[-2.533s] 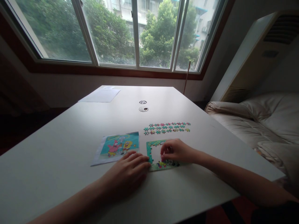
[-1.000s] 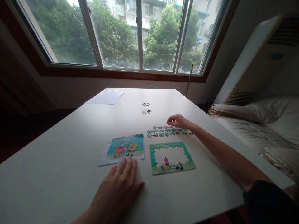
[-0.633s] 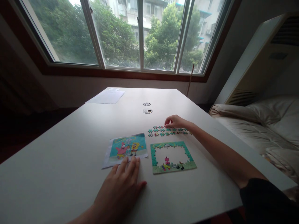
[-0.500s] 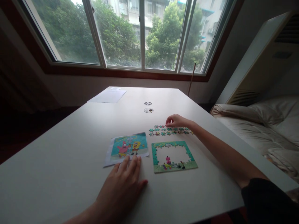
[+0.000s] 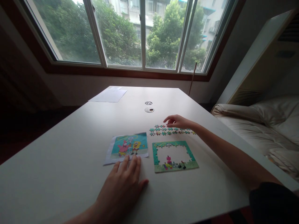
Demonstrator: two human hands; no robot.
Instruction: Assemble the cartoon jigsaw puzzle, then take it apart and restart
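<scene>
At left, a broad stretch of white table (image 5: 58, 155) runs to its slanting edge; near the far corner lies a paper sheet (image 5: 108, 95), its marks too small to read. Next comes a SpongeBob SquarePants print (image 5: 129, 145), the left hand (image 5: 125, 179) flat and relaxed, fingertips at its lower margin. Just right of it sits the partly assembled jigsaw (image 5: 175, 169), bordered all round, tabletop showing inside. Loose puzzle pieces (image 5: 163, 133) lie in rows behind, under the right hand (image 5: 178, 122), fingers bent; whether it pinches one I cannot tell.
</scene>
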